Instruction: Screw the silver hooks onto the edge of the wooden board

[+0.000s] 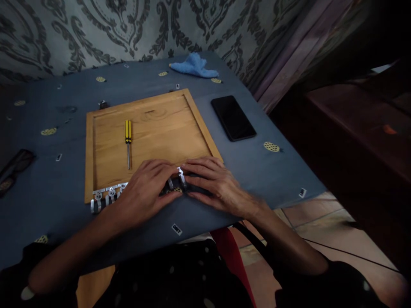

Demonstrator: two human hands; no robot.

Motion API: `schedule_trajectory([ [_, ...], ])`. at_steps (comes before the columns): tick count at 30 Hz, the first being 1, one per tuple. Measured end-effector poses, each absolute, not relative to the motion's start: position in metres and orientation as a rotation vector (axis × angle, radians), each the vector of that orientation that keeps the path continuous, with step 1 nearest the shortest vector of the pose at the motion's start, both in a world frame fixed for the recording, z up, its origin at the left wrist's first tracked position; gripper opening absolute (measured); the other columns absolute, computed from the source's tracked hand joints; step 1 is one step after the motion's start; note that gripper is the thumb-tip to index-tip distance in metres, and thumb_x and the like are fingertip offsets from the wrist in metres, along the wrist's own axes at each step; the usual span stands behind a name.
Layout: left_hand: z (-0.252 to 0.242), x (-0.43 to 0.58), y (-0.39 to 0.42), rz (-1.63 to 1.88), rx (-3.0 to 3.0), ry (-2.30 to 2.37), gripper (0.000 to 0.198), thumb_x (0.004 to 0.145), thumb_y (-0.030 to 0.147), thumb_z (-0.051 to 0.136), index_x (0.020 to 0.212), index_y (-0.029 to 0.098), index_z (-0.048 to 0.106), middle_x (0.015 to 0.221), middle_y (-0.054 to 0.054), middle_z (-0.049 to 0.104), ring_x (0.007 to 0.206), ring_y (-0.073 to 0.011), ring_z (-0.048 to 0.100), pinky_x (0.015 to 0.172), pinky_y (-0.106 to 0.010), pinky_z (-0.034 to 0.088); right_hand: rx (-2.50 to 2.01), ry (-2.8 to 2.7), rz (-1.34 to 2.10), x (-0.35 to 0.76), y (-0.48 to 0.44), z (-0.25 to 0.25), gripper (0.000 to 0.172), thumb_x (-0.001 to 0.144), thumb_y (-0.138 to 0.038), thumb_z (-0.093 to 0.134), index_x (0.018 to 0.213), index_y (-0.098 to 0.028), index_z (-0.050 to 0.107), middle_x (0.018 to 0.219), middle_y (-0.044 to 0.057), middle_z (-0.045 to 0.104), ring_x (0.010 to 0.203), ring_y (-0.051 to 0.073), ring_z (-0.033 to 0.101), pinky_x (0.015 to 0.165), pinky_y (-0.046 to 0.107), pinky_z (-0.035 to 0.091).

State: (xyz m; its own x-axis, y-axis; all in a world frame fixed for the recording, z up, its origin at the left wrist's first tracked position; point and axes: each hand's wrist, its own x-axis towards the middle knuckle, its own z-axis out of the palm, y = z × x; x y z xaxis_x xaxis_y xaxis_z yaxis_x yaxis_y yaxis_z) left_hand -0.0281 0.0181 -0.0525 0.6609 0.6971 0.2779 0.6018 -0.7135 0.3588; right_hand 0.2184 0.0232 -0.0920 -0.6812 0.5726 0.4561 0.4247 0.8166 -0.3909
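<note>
A shallow wooden tray (102,115) lies on a table under a blue cloth. Along its near edge runs a metal strip with several hooks (109,194). My left hand (147,188) rests palm down on the middle of that strip, fingers together and flat. My right hand (215,182) lies beside it on the strip's right end, fingers stretched toward the left hand. The fingertips of both meet at a hook (180,177). A yellow and black screwdriver (128,139) lies inside the tray, apart from both hands.
A black phone (233,117) lies right of the tray. A crumpled blue rag (194,66) sits at the back by the patterned wall. Dark glasses (14,169) lie at the left edge. The table's right edge drops to a tiled floor (308,218).
</note>
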Motion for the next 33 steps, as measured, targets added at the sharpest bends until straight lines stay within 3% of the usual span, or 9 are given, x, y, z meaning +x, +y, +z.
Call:
schedule_trajectory([
  [14,-0.0505,-0.0304,0.0182,0.598,2.567,1.029,0.031,0.097,0.031,0.066,0.124,0.016,0.06,0.12,-0.01,0.072,0.115,-0.0254,0.067,0.099,-0.042,0.055,-0.752,-2.473,0.266,0.2155,0.0225,-0.092,0.03,0.104,-0.028,0.056,0.129,-0.017,0.069,0.133,0.011,0.073,0.131,0.028,0.06,0.109,0.052,0.048],
  [30,-0.0524,-0.0309,0.0217,0.618,2.653,0.956,0.026,0.098,0.028,0.064,0.121,0.015,0.065,0.121,-0.013,0.074,0.114,-0.0265,0.068,0.097,-0.044,0.056,-0.767,-2.459,0.254,0.2149,0.0221,-0.0924,0.032,0.106,-0.027,0.053,0.135,-0.026,0.067,0.131,0.007,0.074,0.13,0.026,0.062,0.108,0.053,0.048],
  [33,-0.0521,-0.0309,0.0218,0.637,2.651,0.943,0.027,0.098,0.028,0.064,0.122,0.015,0.065,0.121,-0.013,0.073,0.114,-0.0264,0.068,0.097,-0.044,0.056,-0.762,-2.434,0.225,0.2144,0.0224,-0.0937,0.031,0.106,-0.026,0.053,0.133,-0.021,0.068,0.128,0.008,0.076,0.127,0.026,0.063,0.107,0.052,0.049],
])
